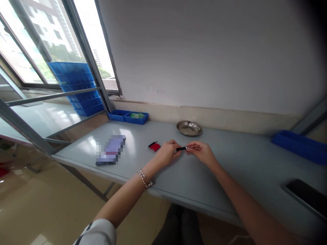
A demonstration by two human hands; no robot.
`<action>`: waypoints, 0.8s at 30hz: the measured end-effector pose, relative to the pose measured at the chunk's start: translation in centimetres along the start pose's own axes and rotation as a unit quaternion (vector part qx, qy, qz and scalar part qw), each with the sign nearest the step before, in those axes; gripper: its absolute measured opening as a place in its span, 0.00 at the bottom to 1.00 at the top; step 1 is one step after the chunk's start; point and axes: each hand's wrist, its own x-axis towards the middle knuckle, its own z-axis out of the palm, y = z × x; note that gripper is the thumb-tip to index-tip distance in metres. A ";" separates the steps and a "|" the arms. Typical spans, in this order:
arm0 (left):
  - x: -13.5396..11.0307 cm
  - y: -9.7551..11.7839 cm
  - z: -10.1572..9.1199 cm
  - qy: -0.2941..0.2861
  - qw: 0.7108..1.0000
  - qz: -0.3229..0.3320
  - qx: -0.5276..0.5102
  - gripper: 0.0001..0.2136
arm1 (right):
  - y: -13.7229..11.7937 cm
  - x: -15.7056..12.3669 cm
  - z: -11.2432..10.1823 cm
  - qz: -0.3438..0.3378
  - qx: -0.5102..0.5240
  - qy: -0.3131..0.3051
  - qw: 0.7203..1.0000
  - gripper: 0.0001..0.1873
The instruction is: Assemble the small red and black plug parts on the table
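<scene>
Over the middle of the table, both my hands meet at a small slim black piece with a bright metal end [181, 148]. My left hand [167, 153] pinches its black part between thumb and fingers. At the metal end, the fingertips of my right hand [201, 152] are closed together; exactly what they grip there is too small to make out. Just left of my left hand lie several small red pieces [155, 147] in a row, with a similar black piece [151, 144] beside them. A round shiny metal dish [189, 128] stands behind my hands.
Two shallow blue bins [136, 121] stand at the back left, one with green-and-white contents. A pixelated purple object [112, 149] lies on the left. At the right are a long blue bin [300, 146] and a dark phone-like slab [308, 195]. Stacked blue crates [79, 88] stand beyond the frame.
</scene>
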 end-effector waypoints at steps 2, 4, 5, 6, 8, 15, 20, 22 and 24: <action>-0.1 0.0 0.1 0.003 1.000 0.003 0.007 0.11 | 0.0 0.0 0.1 -0.006 -0.016 -0.003 1.000 0.12; -0.1 -0.1 0.2 0.009 1.000 0.009 0.022 0.11 | -0.2 -0.1 0.1 -0.012 -0.046 -0.005 0.999 0.11; -0.1 -0.1 0.2 0.011 0.999 0.013 0.031 0.11 | -0.3 -0.1 0.1 -0.017 -0.074 -0.007 0.997 0.11; -0.1 -0.1 0.2 0.013 0.999 0.015 0.039 0.11 | -0.5 -0.2 0.1 -0.025 -0.112 -0.012 0.993 0.11; -0.1 0.0 0.3 0.012 0.999 0.016 0.050 0.11 | -0.8 -0.3 0.1 -0.038 -0.198 -0.018 0.979 0.16; -0.1 0.1 0.2 0.012 0.998 0.015 0.061 0.12 | -1.1 -0.2 -0.2 -0.060 -0.217 -0.013 0.974 0.13; -0.2 0.1 0.4 0.005 0.997 0.020 0.069 0.12 | -1.1 -0.2 -0.5 -0.056 -0.294 -0.058 0.952 0.18; -0.2 0.2 0.4 0.001 0.997 0.021 0.070 0.11 | -1.2 -0.2 -0.7 -0.041 -0.290 -0.055 0.955 0.18; -0.2 0.2 0.4 0.000 0.997 0.021 0.072 0.12 | -1.3 -0.2 -0.8 -0.040 -0.263 -0.061 0.962 0.14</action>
